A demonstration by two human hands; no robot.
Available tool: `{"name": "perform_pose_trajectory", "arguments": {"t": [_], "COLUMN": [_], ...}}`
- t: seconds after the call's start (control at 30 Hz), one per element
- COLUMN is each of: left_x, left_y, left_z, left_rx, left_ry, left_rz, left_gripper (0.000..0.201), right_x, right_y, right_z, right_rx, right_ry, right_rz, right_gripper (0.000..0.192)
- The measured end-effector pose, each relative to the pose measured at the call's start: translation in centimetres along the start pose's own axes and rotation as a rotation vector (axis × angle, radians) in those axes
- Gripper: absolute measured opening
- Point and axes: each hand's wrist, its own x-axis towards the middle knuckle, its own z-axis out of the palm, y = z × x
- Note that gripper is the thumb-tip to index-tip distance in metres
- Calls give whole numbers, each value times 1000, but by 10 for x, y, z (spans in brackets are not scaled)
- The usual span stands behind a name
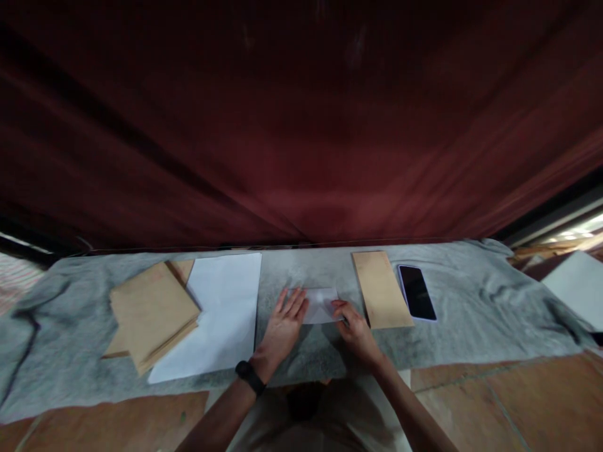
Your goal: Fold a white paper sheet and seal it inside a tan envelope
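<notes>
A small folded white paper point(321, 302) lies on the grey cloth point(452, 333) in front of me. My left hand point(284, 323) rests flat on its left edge, fingers spread and extended, a black watch on the wrist. My right hand point(354, 326) presses the paper's right edge with curled fingertips. Right of the hands lies a single brown envelope point(380, 289). To the left sit a stack of white sheets point(221, 314) and a pile of brown envelopes point(151, 311).
A black phone point(417, 292) lies face up beside the single envelope. A dark red curtain point(301, 125) hangs behind the cloth. Reddish floor tiles point(518, 402) show near me, and another white sheet point(577, 285) sits at far right.
</notes>
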Motion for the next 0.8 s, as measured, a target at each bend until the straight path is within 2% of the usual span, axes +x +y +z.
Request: {"name": "perform_pose_trajectory", "arguments": {"t": [0.1,0.17,0.27,0.33,0.47,0.53,0.63,0.73,0.8], "left_x": [-15,-19,-16,-13,-11,-9,0,11,16], "left_y": [11,18,22,22,20,22,34,48,54], "left_z": [22,26,21,15,3,0,4,16,23], "left_rx": [-20,-32,-51,-81,-226,-320,-390,-351,-303], "left_ry": [-56,-83,-116,-142,-188,-178,-103,-58,-55], "left_rz": [-25,-49,-83,-97,-130,-163,-251,-296,-305], "left_gripper": [51,55,59,59,66,70,63,59,61], "right_x": [-14,-14,-8,-1,9,9,5,1,1], "right_y": [5,3,-5,-11,-19,-18,-15,-10,-9], "right_z": [-2,-4,3,16,47,58,65,66,66], "right_rx": [-85,-171,-300,-361,-512,-600,-696,-753,-782], "right_ry": [-29,-62,-55,-33,-88,-102,-125,-135,-115], "right_rz": [0,-3,-6,-14,-37,-22,-36,-58,-21], "right_gripper": [43,54,58,52,47,48,55,60,59]}}
